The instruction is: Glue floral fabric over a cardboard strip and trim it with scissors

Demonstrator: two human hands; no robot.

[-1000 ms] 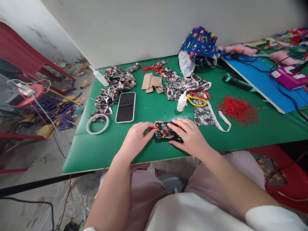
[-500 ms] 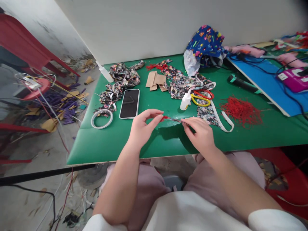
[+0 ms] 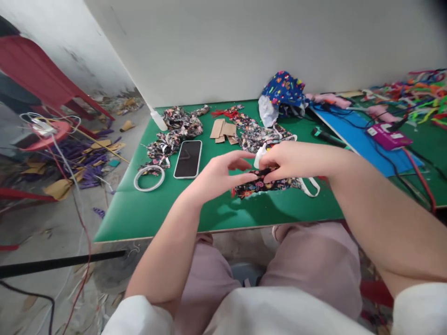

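My left hand [image 3: 223, 174] is closed, its thumb and fingertips pinching the upper left edge of a black floral fabric strip [image 3: 260, 187]. Bent over from the right, my right hand [image 3: 284, 160] grips the same strip close beside the left fingertips. The fabric hangs just over the table front, with a bit of red at its left end. Behind my right fingers stands a small white bottle [image 3: 259, 157], partly covered. A white band [image 3: 312, 188] curls out at the right. My right forearm hides most of the red thread pile.
On the green table [image 3: 139, 218] lie a phone [image 3: 188, 159], a tape ring [image 3: 149, 188], cardboard pieces [image 3: 222, 130] and crumpled floral fabric [image 3: 181, 125]. A blue patterned cloth [image 3: 284, 90] is at the back. Glue guns, cables and a purple box [image 3: 389, 136] occupy the right.
The thin red-and-dark piece stretched between my hands no longer shows. Both hands now meet on the floral fabric strip, and my right forearm has swung up over the table. The view has shifted.
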